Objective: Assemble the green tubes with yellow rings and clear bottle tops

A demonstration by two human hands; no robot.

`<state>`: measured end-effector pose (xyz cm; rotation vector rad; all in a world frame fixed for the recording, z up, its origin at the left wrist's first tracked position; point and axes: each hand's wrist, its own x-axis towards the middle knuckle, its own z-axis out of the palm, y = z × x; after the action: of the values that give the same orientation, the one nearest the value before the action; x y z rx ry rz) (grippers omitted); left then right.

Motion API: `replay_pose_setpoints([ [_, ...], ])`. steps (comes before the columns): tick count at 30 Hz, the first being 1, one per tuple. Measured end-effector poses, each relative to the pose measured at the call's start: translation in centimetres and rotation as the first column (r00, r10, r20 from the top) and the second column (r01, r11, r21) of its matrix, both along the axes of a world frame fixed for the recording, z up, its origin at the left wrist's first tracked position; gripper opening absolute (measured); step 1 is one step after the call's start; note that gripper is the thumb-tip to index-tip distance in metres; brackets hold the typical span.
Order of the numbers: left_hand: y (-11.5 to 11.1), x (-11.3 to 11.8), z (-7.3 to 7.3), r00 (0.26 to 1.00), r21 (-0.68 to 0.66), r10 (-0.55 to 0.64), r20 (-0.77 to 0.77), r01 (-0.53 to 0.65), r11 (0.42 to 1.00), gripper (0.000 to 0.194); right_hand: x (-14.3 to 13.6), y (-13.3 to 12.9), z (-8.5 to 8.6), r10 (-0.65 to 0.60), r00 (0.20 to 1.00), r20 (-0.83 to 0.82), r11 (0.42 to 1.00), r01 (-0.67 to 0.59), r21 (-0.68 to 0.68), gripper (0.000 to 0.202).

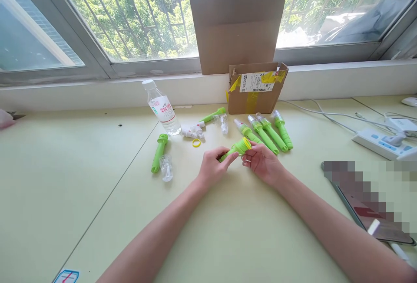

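Note:
My left hand [216, 163] is wrapped round the handle of a green tube [240, 146], which lies tilted with its wide end up to the right. A yellow ring [247, 143] sits at that wide end, where the fingers of my right hand [262, 161] are closed on the ring's edge. Another yellow ring [196, 143] lies on the table beside small white-capped clear pieces [197, 130]. To the left, a green handle [159, 153] rests next to a clear ribbed cap [166, 168]. Several green tubes with clear caps [267, 132] lie just behind my right hand.
A water bottle [163, 108] stands behind the small parts. An open cardboard box [256, 90] is against the window wall. At the right are a power strip [384, 143] with cables and a tablet [368, 205]. One more green handle [212, 115] lies before the box.

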<state>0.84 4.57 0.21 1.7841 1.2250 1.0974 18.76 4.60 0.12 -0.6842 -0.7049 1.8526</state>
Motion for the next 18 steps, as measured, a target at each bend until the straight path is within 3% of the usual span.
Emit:
replay_pose_setpoints([
  [7, -0.12, -0.17, 0.25, 0.999, -0.019, -0.042, -0.020, 0.042, 0.999, 0.036, -0.15, -0.19, 0.17, 0.003, 1.000, 0.009, 1.000, -0.003, 0.008, 0.020],
  [18, -0.24, -0.52, 0.85, 0.980, -0.187, -0.186, 0.076, 0.197, 0.962, 0.044, -0.14, -0.12, 0.17, 0.024, 1.000, 0.015, 0.999, -0.025, 0.027, 0.019],
])
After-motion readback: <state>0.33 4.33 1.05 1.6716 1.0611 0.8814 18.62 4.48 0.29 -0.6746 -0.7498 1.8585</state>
